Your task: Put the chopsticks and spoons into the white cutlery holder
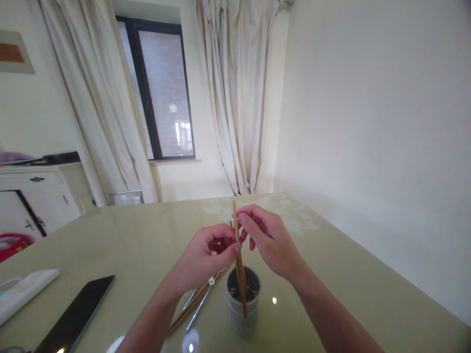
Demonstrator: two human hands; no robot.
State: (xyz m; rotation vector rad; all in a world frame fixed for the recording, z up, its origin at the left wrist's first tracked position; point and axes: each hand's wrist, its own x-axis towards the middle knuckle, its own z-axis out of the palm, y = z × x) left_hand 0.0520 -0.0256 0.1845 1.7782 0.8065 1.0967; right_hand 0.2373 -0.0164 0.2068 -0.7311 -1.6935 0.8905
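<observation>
Wooden chopsticks stand nearly upright over a round grey holder, their lower ends at its mouth. My left hand pinches them between thumb and fingers partway up. Higher on the sticks, my right hand is closed, thumb and index finger at the upper end of one chopstick. Behind my left wrist, more wooden chopsticks lie on the table beside a thin metal utensil with a small pale square at its end. How many sticks I hold is hard to make out.
The glossy greenish table reaches toward a curtained window. A dark phone-like slab and a white object lie at the left. A white cabinet and a red item stand beyond the left edge. A wall borders the right.
</observation>
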